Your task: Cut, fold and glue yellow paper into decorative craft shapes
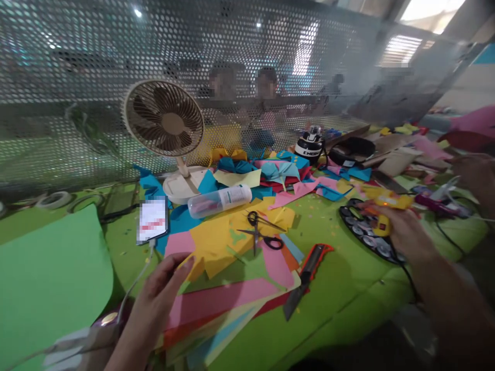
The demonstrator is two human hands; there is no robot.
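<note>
My left hand (pixel 160 293) is low at the front, thumb and fingers pinching the corner of a yellow paper sheet (pixel 216 239) that lies on a pile of coloured paper. My right hand (pixel 398 226) reaches out to the right and is closed round a yellow glue gun (pixel 389 203), held above a round black tray (pixel 365 232) of small discs. Black scissors (pixel 261 229) lie open on the yellow sheet between the hands. An orange utility knife (pixel 307 275) with its blade out rests on the pink paper (pixel 224 304).
A beige desk fan (pixel 164 126) stands at the back before a perforated metal screen (pixel 247 51). A phone (pixel 152 220) on a cable, a clear tube (pixel 220 200), a large green sheet (pixel 50 278) and paper scraps lie about. Another person's hand (pixel 477 178) is at far right.
</note>
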